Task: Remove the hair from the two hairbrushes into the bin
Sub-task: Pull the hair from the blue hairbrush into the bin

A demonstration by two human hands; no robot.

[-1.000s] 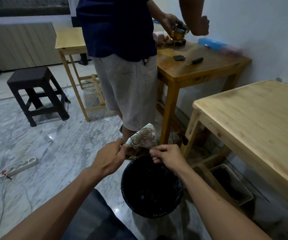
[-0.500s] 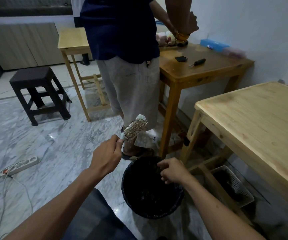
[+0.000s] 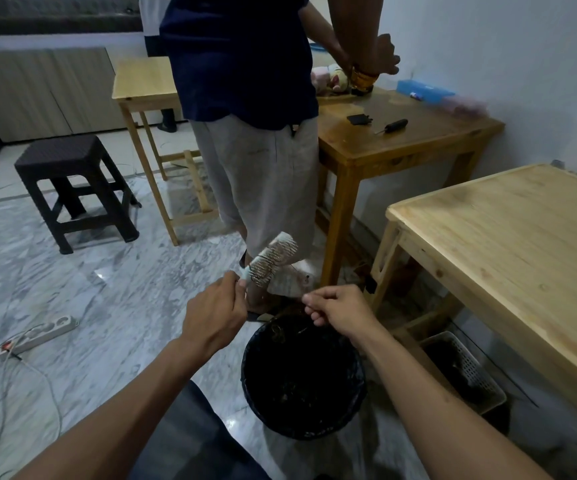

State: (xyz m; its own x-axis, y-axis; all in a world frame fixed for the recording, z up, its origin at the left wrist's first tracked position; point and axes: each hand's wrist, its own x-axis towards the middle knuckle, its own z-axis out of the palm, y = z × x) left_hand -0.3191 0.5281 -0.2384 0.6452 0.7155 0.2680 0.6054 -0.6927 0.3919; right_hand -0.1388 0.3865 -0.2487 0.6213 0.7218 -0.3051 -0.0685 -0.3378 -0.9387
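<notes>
- Right hand (image 3: 340, 311): half a second ago it was low over the bin mouth; now it is raised to just above the far rim, fingertips pinched together. Whether strands sit in the pinch cannot be told.
- Left hand (image 3: 216, 315): closed around the handle of the hairbrush (image 3: 273, 259), as in both earlier frames. The brush head is tilted up and to the right, beyond the bin, apart from the right hand.
- Judgement: one drop into the bin is done and the right hand is returning for another pull; the second brush is not in view.
- Hairbrush: round, pale barrel, rows of thin metal-looking bristles; some dark tangle near the base.
- Bin (image 3: 302, 375): round, black, glossy liner, on the floor between the forearms; a wispy clump lies near its far inner wall.
- Floor (image 3: 72, 289): polished grey marble, reflective.
- Table (image 3: 508, 244) on the right: pale bare wood, squared edges.
</notes>
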